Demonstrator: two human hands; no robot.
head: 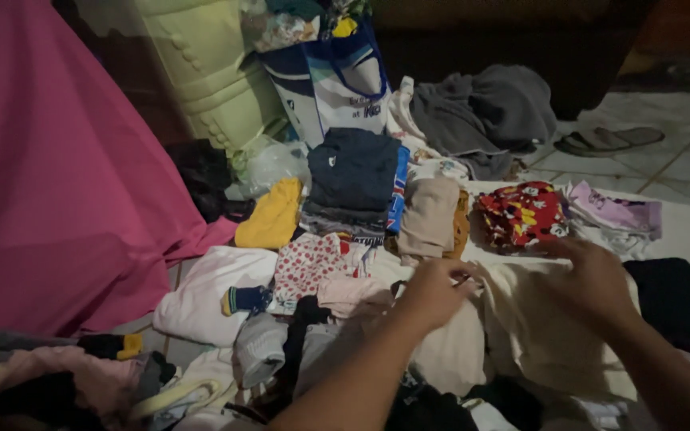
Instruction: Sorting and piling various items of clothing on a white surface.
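My left hand (433, 291) pinches the upper edge of a cream-coloured garment (533, 327) spread on the floor in front of me. My right hand (592, 275) rests on the same garment near its top right, fingers bent against the cloth. Just beyond the hands lie folded piles: a beige folded piece (429, 215), a dark navy stack (353, 172) and a red patterned garment (521, 211). A white piece with red dots (313, 263) lies to the left of my left hand.
A large pink cloth (49, 175) fills the left side. A yellow garment (273, 215), a lilac folded piece (616, 211), a grey heap (485, 112), a blue and white bag (337, 80) and sandals (608, 140) on the tiled floor lie behind. A black cloth (680, 299) sits at right.
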